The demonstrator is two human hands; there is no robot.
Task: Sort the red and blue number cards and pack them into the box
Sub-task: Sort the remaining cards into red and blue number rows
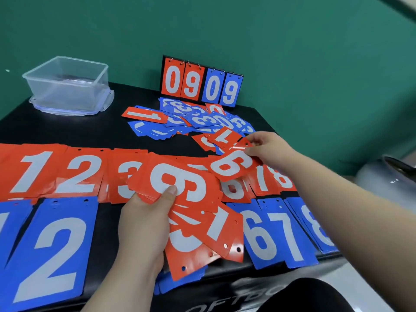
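Two hands share the work: the right hand (267, 147) pinches a red 6 card (231, 164) in its fingers (249, 151), best lowered squarely onto the red 6 pile (234, 191) just beneath. The left hand (144, 224) grips a fan of red cards (198, 224), which overhangs that row. Unsorted cards (191, 119), scoreboard (201, 83) and box (67, 86) sit behind on the tabletop (90, 131).

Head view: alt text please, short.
Left hand holds a fan of red cards while the right hand pinches a red 6 card above rows of red piles and blue piles on a black table. Behind: an unsorted heap, a clear box, a 09 09 scoreboard.
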